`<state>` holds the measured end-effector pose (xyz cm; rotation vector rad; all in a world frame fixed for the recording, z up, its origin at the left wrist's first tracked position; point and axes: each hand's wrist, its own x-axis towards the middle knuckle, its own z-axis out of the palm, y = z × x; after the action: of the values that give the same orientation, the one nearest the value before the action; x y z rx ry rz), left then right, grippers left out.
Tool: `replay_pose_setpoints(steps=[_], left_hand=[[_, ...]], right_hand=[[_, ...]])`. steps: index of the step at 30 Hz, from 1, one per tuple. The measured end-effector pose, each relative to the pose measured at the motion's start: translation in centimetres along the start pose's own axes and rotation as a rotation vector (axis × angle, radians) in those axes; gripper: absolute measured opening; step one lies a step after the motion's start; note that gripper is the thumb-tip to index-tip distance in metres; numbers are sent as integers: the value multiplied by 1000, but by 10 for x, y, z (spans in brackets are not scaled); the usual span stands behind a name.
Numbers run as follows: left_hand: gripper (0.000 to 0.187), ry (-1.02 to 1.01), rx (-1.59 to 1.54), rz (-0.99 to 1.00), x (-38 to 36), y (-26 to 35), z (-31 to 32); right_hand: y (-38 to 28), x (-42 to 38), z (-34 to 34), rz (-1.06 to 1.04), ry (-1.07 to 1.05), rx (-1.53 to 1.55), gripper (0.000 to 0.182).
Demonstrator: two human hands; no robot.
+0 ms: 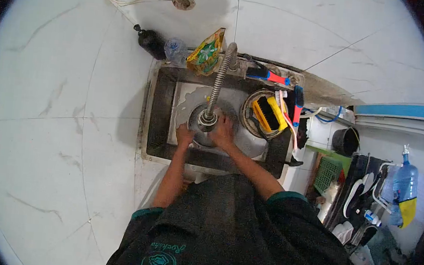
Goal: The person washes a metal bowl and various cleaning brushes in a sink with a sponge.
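Pale marbled tiles [47, 118] back a steel sink [161, 103], where a flexible faucet [218, 82] arches over a round, bowl-like vessel [197, 112] lying directly beneath it, exact kind unclear. Left hand [184, 136], fingers curled, is at the vessel's rim left of the faucet, and right hand [223, 133] is at it just right of the faucet; blur and overlap hide the contact, so whether either grips cannot be determined. Judged step: washing or rinsing the vessel, the next move calling for a steady hold on the rim while its surface is worked under the faucet.
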<state>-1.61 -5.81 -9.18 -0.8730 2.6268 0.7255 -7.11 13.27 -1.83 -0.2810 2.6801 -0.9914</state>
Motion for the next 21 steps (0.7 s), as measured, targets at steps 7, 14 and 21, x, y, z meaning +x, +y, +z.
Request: replay_pose_setpoints(steps=[7,14,21], left_hand=[[23,67,-130,128,-37,23,-69],[37,249,0,267,-60,51,-107],[67,106,76,186,-95,103,-154]], right_hand=[[24,28,27,131,-142,-82,100],[-1,20,78,309,48,360,101],[-39,33,129,212,465,518,102]])
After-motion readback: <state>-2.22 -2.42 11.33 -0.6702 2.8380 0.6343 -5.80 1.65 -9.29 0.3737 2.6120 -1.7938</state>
